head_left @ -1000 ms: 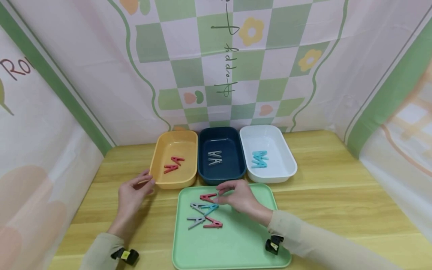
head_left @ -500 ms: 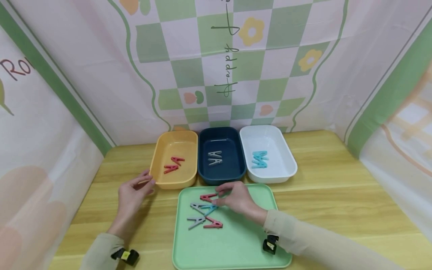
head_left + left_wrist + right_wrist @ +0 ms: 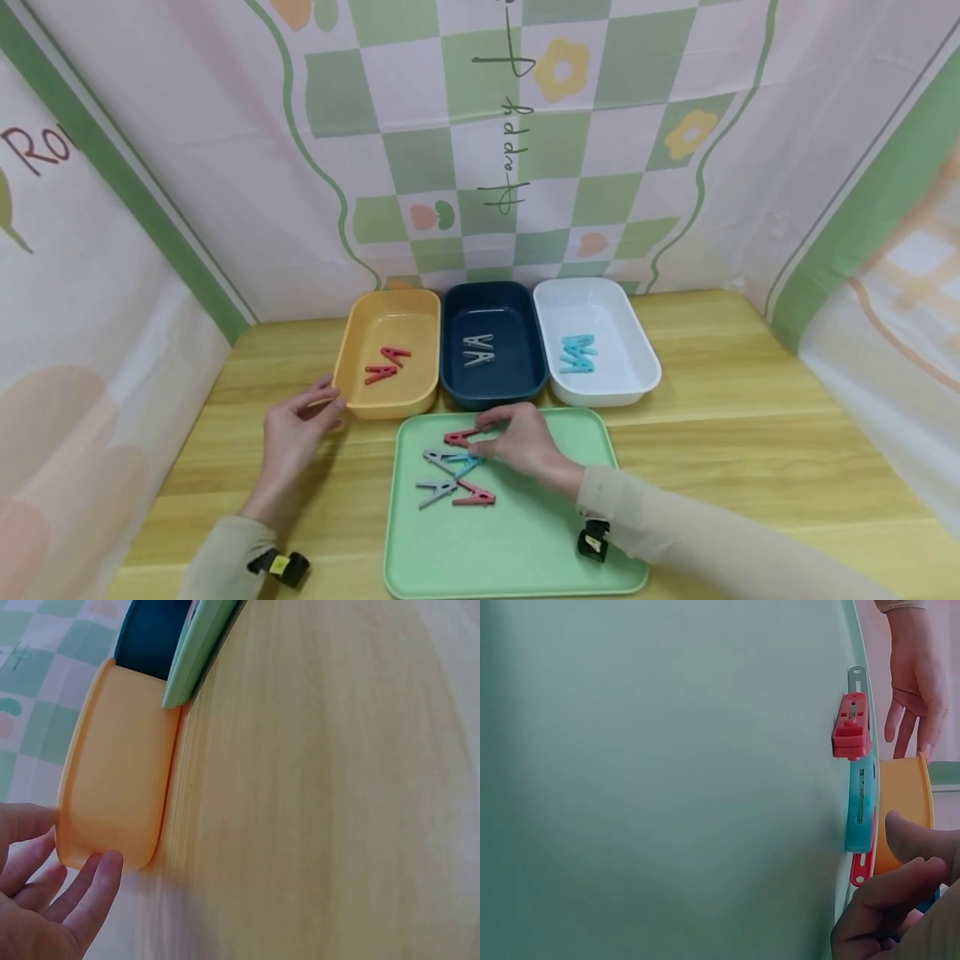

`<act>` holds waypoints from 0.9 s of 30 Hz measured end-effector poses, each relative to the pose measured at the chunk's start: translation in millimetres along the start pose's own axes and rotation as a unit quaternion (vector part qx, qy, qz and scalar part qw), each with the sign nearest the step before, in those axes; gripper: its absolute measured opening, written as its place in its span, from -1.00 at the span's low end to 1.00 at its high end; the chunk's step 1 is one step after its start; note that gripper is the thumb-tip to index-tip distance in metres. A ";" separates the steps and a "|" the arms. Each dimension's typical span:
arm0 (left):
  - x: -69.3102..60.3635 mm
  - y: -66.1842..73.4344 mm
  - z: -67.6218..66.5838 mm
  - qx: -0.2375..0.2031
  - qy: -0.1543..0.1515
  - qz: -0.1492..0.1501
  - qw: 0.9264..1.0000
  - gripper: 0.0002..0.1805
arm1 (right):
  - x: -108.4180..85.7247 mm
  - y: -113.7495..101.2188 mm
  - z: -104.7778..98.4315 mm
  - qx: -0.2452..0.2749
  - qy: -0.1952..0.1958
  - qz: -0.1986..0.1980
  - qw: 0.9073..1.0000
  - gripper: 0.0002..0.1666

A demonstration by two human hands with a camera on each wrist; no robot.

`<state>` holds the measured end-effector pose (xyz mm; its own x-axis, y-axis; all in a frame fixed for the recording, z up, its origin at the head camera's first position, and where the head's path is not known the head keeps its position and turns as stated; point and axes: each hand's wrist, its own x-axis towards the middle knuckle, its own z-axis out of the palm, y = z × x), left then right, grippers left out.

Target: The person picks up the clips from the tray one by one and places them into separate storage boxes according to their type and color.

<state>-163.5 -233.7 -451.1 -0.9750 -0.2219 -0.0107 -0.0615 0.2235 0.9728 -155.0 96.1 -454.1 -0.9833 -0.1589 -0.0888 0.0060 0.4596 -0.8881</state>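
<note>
In the head view, my right hand [image 3: 521, 442] hovers over the upper part of the green tray [image 3: 517, 550]. Its thumb and forefinger stand apart by the upper red clothespin [image 3: 459, 437], partly covering it. Just below lie a grey clothespin [image 3: 437, 459] and a blue clothespin [image 3: 467, 462], then another grey clothespin [image 3: 437, 490] and the lower red clothespin [image 3: 475, 494]. With extended fingers, my left hand [image 3: 296, 429] touches the near left corner of the yellow bin [image 3: 386, 410]. The left wrist view shows those fingers [image 3: 97, 892] against the bin's outside.
Two red clothespins [image 3: 382, 373] lie in the yellow bin. Beside it, the dark blue bin [image 3: 495, 392] contains grey clothespins [image 3: 478, 350], and the white bin [image 3: 637, 354] contains blue ones. All three bins stand side by side behind the green tray, against a patterned cloth [image 3: 555, 200].
My right hand has shifted slightly left over the green tray, closer to the upper red clothespin. The left hand stays at the yellow bin's corner, and the clothespins have not moved.
</note>
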 end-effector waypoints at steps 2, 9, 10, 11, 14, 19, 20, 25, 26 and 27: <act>0.2 -0.2 0.1 0.000 0.000 0.002 1.000 -0.66 | 0.3 0.4 1.0 -0.004 0.000 -0.003 1.000 -0.60; 0.3 0.0 -0.2 -0.002 -0.001 -0.001 1.000 -0.65 | 1.7 0.8 3.1 -0.011 0.000 -0.002 1.000 -0.60; 0.3 -0.1 -0.3 -0.002 -0.001 -0.002 1.000 -0.65 | 1.9 0.5 3.3 -0.012 -0.001 -0.003 1.000 -0.59; 0.4 -0.1 -0.4 -0.001 -0.002 -0.002 1.000 -0.65 | 2.1 0.5 3.7 -0.012 -0.002 0.000 1.000 -0.59; 0.5 -0.7 -0.4 -0.001 -0.001 0.000 1.000 -0.65 | 2.3 0.0 4.3 -0.015 -0.005 0.006 1.000 -0.60; 0.3 -1.5 0.1 -0.004 0.000 0.003 1.000 -0.66 | 2.3 1.5 4.6 -0.019 -0.002 0.018 1.000 -0.63; 0.3 -1.6 0.2 -0.005 0.001 0.003 1.000 -0.66 | 2.2 1.9 4.4 -0.021 -0.002 0.019 1.000 -0.64; -0.4 -0.5 0.6 -0.010 0.004 -0.001 1.000 -0.66 | 1.4 1.8 1.7 -0.030 -0.004 0.022 0.999 -0.62; -0.6 -0.2 0.6 -0.009 0.005 -0.002 1.000 -0.66 | 1.4 1.7 1.4 -0.032 -0.005 0.023 0.999 -0.61; -0.7 0.2 0.5 -0.008 0.005 -0.002 1.000 -0.66 | 1.3 1.6 1.2 -0.033 -0.007 0.023 0.999 -0.60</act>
<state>-163.0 -233.0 -451.0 -0.9723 -0.2333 -0.0127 -0.0627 0.2081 0.9761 -156.0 95.7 -456.2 -0.9796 -0.1485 -0.1355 0.0384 0.5233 -0.8513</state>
